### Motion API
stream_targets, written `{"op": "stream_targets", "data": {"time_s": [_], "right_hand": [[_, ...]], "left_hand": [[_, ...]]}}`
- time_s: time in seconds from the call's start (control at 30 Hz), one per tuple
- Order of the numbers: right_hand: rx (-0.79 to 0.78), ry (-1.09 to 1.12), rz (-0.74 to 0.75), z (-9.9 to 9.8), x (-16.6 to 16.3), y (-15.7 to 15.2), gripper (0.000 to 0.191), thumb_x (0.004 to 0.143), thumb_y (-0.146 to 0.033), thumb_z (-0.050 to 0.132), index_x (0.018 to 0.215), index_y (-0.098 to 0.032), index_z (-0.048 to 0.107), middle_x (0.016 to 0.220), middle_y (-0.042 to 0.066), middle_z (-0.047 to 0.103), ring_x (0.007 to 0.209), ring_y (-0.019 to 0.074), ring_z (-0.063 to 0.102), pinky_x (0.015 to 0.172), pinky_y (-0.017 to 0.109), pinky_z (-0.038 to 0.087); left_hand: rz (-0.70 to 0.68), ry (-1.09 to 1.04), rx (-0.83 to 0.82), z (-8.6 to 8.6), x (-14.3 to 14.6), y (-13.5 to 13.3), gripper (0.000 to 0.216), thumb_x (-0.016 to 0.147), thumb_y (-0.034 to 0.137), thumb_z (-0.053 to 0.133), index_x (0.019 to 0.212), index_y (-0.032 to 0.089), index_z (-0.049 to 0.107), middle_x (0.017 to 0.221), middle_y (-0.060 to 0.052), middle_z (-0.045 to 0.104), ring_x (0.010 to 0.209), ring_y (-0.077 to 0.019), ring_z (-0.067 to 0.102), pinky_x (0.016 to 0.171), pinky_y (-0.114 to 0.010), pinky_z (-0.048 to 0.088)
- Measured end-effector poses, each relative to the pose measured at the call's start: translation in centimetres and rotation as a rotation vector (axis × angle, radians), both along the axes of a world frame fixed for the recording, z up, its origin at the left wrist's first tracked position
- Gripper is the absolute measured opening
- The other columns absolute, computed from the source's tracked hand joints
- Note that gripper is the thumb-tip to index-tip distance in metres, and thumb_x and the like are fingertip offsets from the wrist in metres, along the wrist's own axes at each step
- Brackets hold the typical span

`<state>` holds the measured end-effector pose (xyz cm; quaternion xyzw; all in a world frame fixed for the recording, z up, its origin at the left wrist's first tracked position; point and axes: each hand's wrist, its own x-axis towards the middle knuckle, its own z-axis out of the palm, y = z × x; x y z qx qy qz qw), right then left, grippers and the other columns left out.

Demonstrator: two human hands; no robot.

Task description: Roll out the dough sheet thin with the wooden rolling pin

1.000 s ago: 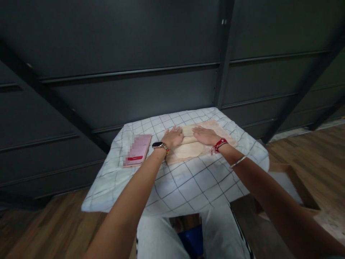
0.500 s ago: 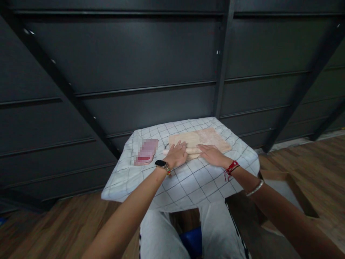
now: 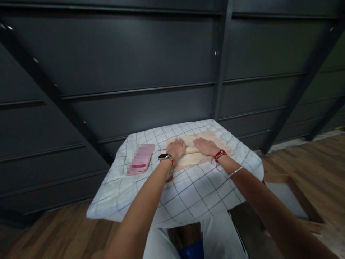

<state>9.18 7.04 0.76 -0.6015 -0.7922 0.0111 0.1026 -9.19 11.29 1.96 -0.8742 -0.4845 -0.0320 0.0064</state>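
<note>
A pale cylinder that looks like a rolling pin (image 3: 190,150) lies crosswise on a flat cream sheet (image 3: 190,160), perhaps dough. Under the sheet is a peach mat or cloth (image 3: 222,145) on the table. My left hand (image 3: 176,147) rests palm down over the pin's left part, fingers laid forward and hiding that end. Fingers stretched out, my right hand (image 3: 206,145) lies flat over the right part and covers the other end. Neither hand is wrapped round the pin. The exact material of the sheet is not clear.
A small table with a white checked cloth (image 3: 196,187) stands before my knees. At its left lies a pink, partly blurred flat packet (image 3: 142,158). A dark panelled wall (image 3: 134,54) rises behind. On the floor at right sits an open cardboard box (image 3: 291,198).
Both hands have slid forward with the pin, away from me, and more of the cream sheet shows on the near side. The camera view has shifted slightly.
</note>
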Motion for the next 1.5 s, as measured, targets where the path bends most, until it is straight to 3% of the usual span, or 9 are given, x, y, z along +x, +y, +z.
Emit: {"op": "stream_targets", "data": {"time_s": [0.1, 0.23, 0.43, 0.53, 0.87, 1.03, 1.13, 1.33, 1.5], "right_hand": [[0.014, -0.039, 0.022, 0.1, -0.1, -0.6, 0.048, 0.1, -0.029, 0.022, 0.129, -0.014, 0.057, 0.138, 0.008, 0.053, 0.131, 0.0165, 0.044, 0.112, 0.031, 0.027], [0.083, -0.079, 0.081, 0.0, -0.3, -3.7, 0.046, 0.1, -0.029, 0.023, 0.12, -0.016, 0.063, 0.128, 0.009, 0.061, 0.123, 0.0192, 0.052, 0.105, 0.034, 0.037], [0.172, -0.032, 0.104, -0.6, -0.5, -8.0, 0.043, 0.098, -0.024, 0.031, 0.132, -0.012, 0.055, 0.127, 0.014, 0.061, 0.114, 0.0213, 0.058, 0.098, 0.036, 0.043], [0.189, -0.032, 0.13, -1.0, -0.5, -8.6, 0.041, 0.097, -0.019, 0.034, 0.132, -0.012, 0.055, 0.126, 0.014, 0.062, 0.113, 0.0204, 0.059, 0.097, 0.034, 0.044], [0.231, -0.133, 0.069, -0.2, -1.4, -5.9, 0.038, 0.099, -0.028, 0.033, 0.123, -0.018, 0.062, 0.119, 0.012, 0.066, 0.111, 0.0204, 0.06, 0.089, 0.032, 0.046], [0.287, -0.124, 0.22, -1.1, -0.6, -8.2, 0.049, 0.092, -0.035, 0.052, 0.139, -0.023, 0.046, 0.14, 0.013, 0.049, 0.128, 0.0271, 0.045, 0.1, 0.046, 0.037], [0.324, -0.148, 0.278, -1.8, -0.2, -8.7, 0.044, 0.09, -0.025, 0.055, 0.134, -0.029, 0.052, 0.144, 0.011, 0.046, 0.132, 0.0299, 0.039, 0.1, 0.052, 0.034], [0.522, -0.159, 0.391, -3.1, -0.9, -7.6, 0.021, 0.095, -0.017, 0.046, 0.105, -0.021, 0.065, 0.128, 0.011, 0.058, 0.124, 0.0239, 0.046, 0.101, 0.05, 0.031], [0.582, -0.273, 0.454, -2.6, -1.7, -7.1, 0.025, 0.097, -0.012, 0.039, 0.095, -0.014, 0.064, 0.093, 0.009, 0.063, 0.09, 0.0191, 0.054, 0.081, 0.037, 0.038]], "left_hand": [[-0.05, 0.026, -0.013, 0.2, -0.3, -0.4, 0.045, 0.098, 0.026, 0.018, 0.121, 0.013, 0.055, 0.136, -0.013, 0.053, 0.13, -0.0237, 0.044, 0.104, -0.037, 0.036], [-0.093, 0.037, -0.019, 0.7, -1.3, -3.1, 0.046, 0.099, 0.03, 0.016, 0.114, 0.015, 0.056, 0.118, -0.013, 0.063, 0.111, -0.0245, 0.058, 0.093, -0.037, 0.044], [-0.133, -0.02, 0.05, 0.4, -2.5, -8.6, 0.042, 0.097, 0.026, 0.026, 0.133, 0.013, 0.045, 0.133, -0.014, 0.053, 0.132, -0.0255, 0.04, 0.105, -0.039, 0.034], [-0.112, -0.024, 0.072, 0.0, -2.9, -9.9, 0.043, 0.097, 0.025, 0.027, 0.135, 0.012, 0.044, 0.135, -0.015, 0.052, 0.132, -0.0242, 0.04, 0.107, -0.039, 0.031], [-0.055, -0.032, 0.082, 0.0, -1.8, -5.8, 0.046, 0.099, 0.027, 0.022, 0.137, 0.01, 0.042, 0.136, -0.013, 0.053, 0.135, -0.0246, 0.037, 0.106, -0.041, 0.033], [-0.109, -0.041, 0.095, -1.0, -2.7, -6.6, 0.046, 0.099, 0.026, 0.022, 0.14, 0.013, 0.04, 0.142, -0.012, 0.048, 0.135, -0.0214, 0.039, 0.107, -0.037, 0.033], [-0.111, -0.029, 0.062, -1.1, -2.8, -6.0, 0.047, 0.1, 0.026, 0.02, 0.138, 0.012, 0.042, 0.136, -0.014, 0.053, 0.128, -0.021, 0.047, 0.103, -0.036, 0.037], [-0.128, -0.033, 0.089, -1.2, -2.5, -4.8, 0.047, 0.101, 0.027, 0.019, 0.139, 0.011, 0.042, 0.134, -0.015, 0.054, 0.124, -0.0212, 0.05, 0.099, -0.035, 0.04], [-0.117, -0.04, 0.088, -1.4, -2.6, -5.0, 0.048, 0.1, 0.027, 0.018, 0.138, 0.013, 0.043, 0.131, -0.013, 0.056, 0.12, -0.0221, 0.053, 0.096, -0.036, 0.042]]}}
